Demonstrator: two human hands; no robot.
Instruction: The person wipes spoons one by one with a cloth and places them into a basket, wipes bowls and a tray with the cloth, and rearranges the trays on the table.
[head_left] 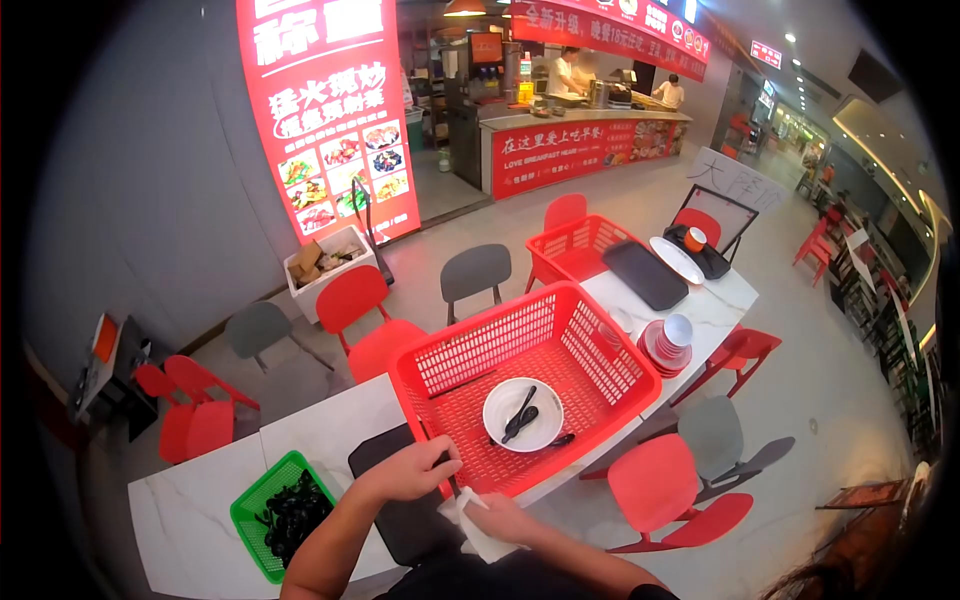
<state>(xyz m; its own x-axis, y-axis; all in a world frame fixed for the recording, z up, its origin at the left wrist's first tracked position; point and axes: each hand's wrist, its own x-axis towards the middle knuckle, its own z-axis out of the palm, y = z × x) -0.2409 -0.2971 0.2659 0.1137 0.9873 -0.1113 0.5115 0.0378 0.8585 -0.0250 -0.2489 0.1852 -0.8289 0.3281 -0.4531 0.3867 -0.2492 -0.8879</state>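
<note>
Left hand [412,471] grip closed on dark utensil [454,486], right hand [503,521] grip on white cloth [480,541]; steady one end, wipe lengthwise, clear of red basket [480,350] at 1 o'clock.

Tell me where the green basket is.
In the head view, the green basket sits on the left of the table, just left of the near black tray.

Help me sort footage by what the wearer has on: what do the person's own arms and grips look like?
The left grip and right grip are bare, with no gloves. Both forearms are uncovered, with no watch or bracelet to be seen. Black clothing shows at the bottom edge, with no markings visible.
</note>
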